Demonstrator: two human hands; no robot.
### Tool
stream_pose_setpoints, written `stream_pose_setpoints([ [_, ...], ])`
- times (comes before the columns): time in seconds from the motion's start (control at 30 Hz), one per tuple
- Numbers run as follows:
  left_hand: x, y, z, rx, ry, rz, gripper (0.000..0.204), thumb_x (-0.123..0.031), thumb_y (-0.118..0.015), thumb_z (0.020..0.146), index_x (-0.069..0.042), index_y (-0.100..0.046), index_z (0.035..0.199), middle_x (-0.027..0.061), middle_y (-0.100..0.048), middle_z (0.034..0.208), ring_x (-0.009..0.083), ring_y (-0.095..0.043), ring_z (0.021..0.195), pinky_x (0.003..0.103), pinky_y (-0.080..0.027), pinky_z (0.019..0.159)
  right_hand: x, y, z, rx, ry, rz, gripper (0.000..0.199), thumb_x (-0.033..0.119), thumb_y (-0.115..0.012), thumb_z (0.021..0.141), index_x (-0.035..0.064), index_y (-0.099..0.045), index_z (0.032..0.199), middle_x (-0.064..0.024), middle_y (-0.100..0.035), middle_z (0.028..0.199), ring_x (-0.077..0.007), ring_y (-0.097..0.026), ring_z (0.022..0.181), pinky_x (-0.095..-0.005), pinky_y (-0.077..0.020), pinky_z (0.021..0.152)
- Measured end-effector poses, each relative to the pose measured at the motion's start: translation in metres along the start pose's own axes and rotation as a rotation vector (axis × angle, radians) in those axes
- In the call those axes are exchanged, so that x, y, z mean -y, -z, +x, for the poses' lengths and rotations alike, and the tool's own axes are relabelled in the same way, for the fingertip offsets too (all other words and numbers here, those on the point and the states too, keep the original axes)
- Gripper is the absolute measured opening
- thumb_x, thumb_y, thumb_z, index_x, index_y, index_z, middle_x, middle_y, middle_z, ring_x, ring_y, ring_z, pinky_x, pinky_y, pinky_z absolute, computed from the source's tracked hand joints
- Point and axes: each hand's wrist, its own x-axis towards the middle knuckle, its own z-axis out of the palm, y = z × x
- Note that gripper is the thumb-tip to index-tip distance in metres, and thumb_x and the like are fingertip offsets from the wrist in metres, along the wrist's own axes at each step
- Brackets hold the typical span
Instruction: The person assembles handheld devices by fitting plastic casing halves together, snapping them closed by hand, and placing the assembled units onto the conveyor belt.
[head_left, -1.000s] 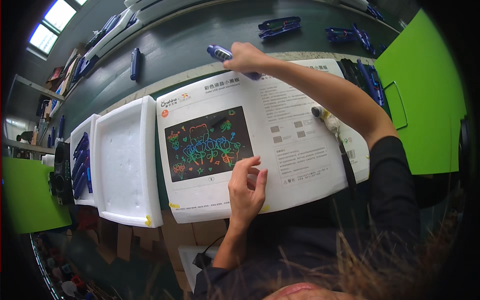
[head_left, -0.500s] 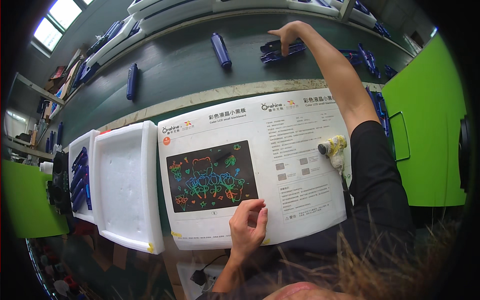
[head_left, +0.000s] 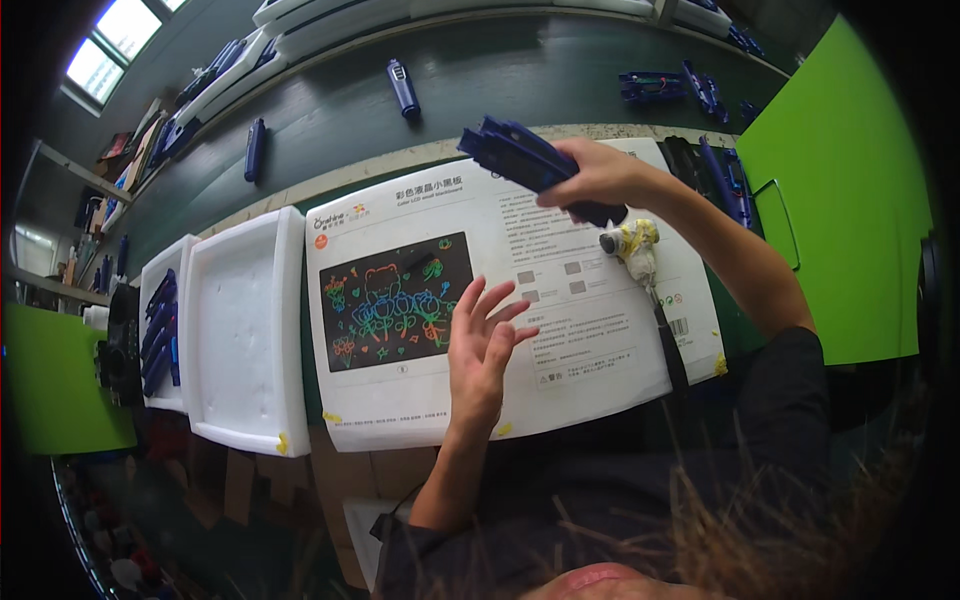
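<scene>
My right hand (head_left: 598, 178) grips dark blue plastic housing pieces (head_left: 515, 152), raised above the upper part of a white printed sheet (head_left: 600, 400). The pieces look long and hollow; their exact number is hard to tell. My left hand (head_left: 480, 352) is held over the sheet with its fingers spread and nothing in them, beside the dark printed panel with coloured drawings (head_left: 395, 305). Just below my right hand, what looks like a hammer (head_left: 640, 255), its head wrapped in yellow and white tape, lies on the sheet with its dark handle toward me.
A white foam tray (head_left: 245, 330) stands left of the sheet, and another foam tray (head_left: 180, 395) holds several blue parts. Across the dark green belt (head_left: 320, 120) lie blue cylindrical bodies (head_left: 403, 90) and open housings (head_left: 650, 87). A green panel (head_left: 850, 200) borders the right side.
My right hand has come back from the belt toward me, carrying blue housing pieces picked up there. My left hand's fingers have opened out. Blue bodies on the belt have shifted left.
</scene>
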Motion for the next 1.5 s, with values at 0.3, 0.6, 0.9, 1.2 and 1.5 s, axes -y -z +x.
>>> stream_pose_setpoints([
  [0.3, 0.023, -0.027, -0.019, -0.015, 0.097, -0.221, 0.036, -0.029, -0.041, 0.103, 0.0, -0.04, 0.125, 0.0192, -0.059, 0.117, 0.0292, -0.059, 0.112, 0.04, -0.05, 0.096, 0.011, -0.138, -0.143, -0.333, -0.193, 0.161, 0.037, 0.021, -0.059, 0.095, -0.0017, -0.041, 0.119, -0.0101, -0.06, 0.094, -0.0165, -0.06, 0.087, -0.0315, -0.0496, 0.078],
  [0.6, 0.027, -0.03, -0.04, 0.012, -0.062, 0.097, 0.056, 0.011, -0.051, 0.089, -0.007, -0.023, 0.134, 0.0071, -0.051, 0.112, 0.0129, -0.056, 0.1, 0.027, -0.049, 0.085, -0.008, -0.197, -0.166, -0.402, 0.208, 0.13, 0.056, 0.004, -0.06, 0.089, -0.0027, -0.03, 0.135, -0.0112, -0.053, 0.11, -0.0196, -0.054, 0.098, -0.0323, -0.0416, 0.089],
  [0.9, 0.015, -0.02, -0.057, 0.12, 0.038, -0.165, 0.069, 0.01, -0.04, 0.087, -0.005, -0.01, 0.147, 0.016, -0.04, 0.137, 0.0239, -0.04, 0.13, 0.04, -0.033, 0.109, -0.027, -0.213, -0.153, -0.775, 0.336, 0.047, 0.05, 0.016, -0.071, 0.085, -0.0046, -0.05, 0.125, -0.0108, -0.055, 0.103, -0.0185, -0.051, 0.088, -0.0293, -0.043, 0.078],
  [1.2, 0.011, -0.016, -0.056, 0.201, 0.026, -0.338, 0.07, 0.002, -0.048, 0.092, 0.001, -0.01, 0.15, 0.0165, -0.037, 0.143, 0.0261, -0.042, 0.131, 0.042, -0.034, 0.109, -0.028, -0.222, -0.151, -0.785, 0.392, 0.044, 0.048, 0.015, -0.069, 0.087, -0.0051, -0.048, 0.124, -0.0137, -0.049, 0.109, -0.0193, -0.046, 0.09, -0.0293, -0.0411, 0.079],
  [1.5, 0.018, -0.012, -0.053, 0.171, -0.053, -0.247, 0.07, 0.006, -0.059, 0.089, 0.006, -0.02, 0.147, 0.0152, -0.04, 0.142, 0.0239, -0.042, 0.13, 0.039, -0.042, 0.104, -0.024, -0.218, -0.151, -0.774, 0.386, 0.003, 0.047, 0.011, -0.07, 0.085, -0.0041, -0.048, 0.123, -0.0167, -0.048, 0.113, -0.0228, -0.05, 0.094, -0.0311, -0.0438, 0.081],
])
